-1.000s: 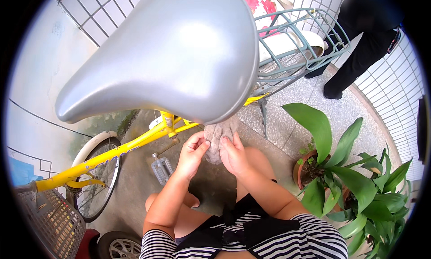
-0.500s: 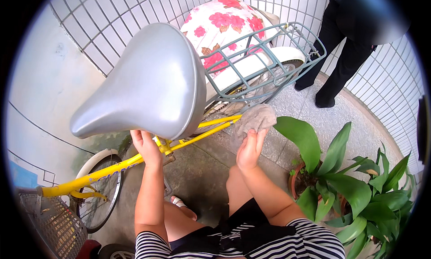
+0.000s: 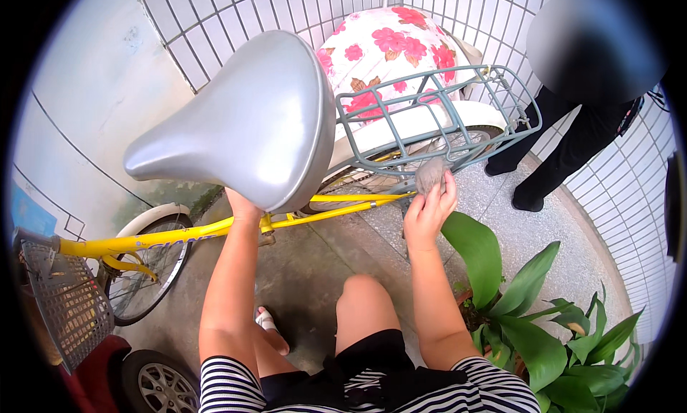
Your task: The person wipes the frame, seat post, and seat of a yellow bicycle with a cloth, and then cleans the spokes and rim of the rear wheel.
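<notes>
Head view, right hand (image 3: 428,211): pinching a crumpled grey fabric cloth (image 3: 430,177)
Cloth spot: right by the lower rail of the grey-green metal wire rack (image 3: 449,107), can't tell if touching
Left hand (image 3: 244,205): under the smooth silver padded saddle (image 3: 243,120), grip hidden, can't tell
Tip: imo keep it bunched, rub lightly, steady with the left

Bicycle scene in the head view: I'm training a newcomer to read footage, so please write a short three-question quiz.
1. Which hand holds the grey-brown rag?
2. True or false: the bicycle saddle partly hides the left hand.
3. The flowers on the white cover are: (a) blue, (b) pink-red, (c) yellow.

Key: 1. The right hand. 2. True. 3. b.
</notes>
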`<state>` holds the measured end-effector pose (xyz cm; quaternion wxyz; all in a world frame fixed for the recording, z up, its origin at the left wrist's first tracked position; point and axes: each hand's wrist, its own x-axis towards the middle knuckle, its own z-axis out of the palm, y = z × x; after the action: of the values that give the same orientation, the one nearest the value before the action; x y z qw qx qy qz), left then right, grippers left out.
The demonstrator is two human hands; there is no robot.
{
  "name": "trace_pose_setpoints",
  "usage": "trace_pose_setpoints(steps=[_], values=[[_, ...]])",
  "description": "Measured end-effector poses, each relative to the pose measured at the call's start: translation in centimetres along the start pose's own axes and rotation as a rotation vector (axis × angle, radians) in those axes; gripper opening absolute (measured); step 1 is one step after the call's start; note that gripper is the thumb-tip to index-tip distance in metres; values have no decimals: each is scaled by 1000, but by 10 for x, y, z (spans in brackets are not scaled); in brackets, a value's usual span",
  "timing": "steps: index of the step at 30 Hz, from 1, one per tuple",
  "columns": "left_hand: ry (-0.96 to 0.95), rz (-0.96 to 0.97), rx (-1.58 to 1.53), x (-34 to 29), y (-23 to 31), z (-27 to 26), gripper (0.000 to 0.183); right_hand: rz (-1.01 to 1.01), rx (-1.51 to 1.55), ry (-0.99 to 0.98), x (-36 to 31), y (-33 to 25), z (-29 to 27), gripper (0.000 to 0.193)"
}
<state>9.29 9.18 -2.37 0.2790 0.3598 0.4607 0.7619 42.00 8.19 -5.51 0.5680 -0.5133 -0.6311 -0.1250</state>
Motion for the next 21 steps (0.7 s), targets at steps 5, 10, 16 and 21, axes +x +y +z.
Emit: trace_pose_setpoints(steps=[5, 10, 16, 21], values=[[-92, 155, 331, -8, 4, 1, 28, 194, 197, -78, 4, -4, 14, 35], [-47, 147, 95, -1, -8, -2, 31, 274, 424, -118, -4, -51, 28, 38], [-121, 449, 541, 2, -11, -7, 29, 239, 526, -57, 0, -81, 23, 33], [-43, 106, 78, -10, 5, 7, 29, 808, 1174, 109, -8, -85, 16, 32]])
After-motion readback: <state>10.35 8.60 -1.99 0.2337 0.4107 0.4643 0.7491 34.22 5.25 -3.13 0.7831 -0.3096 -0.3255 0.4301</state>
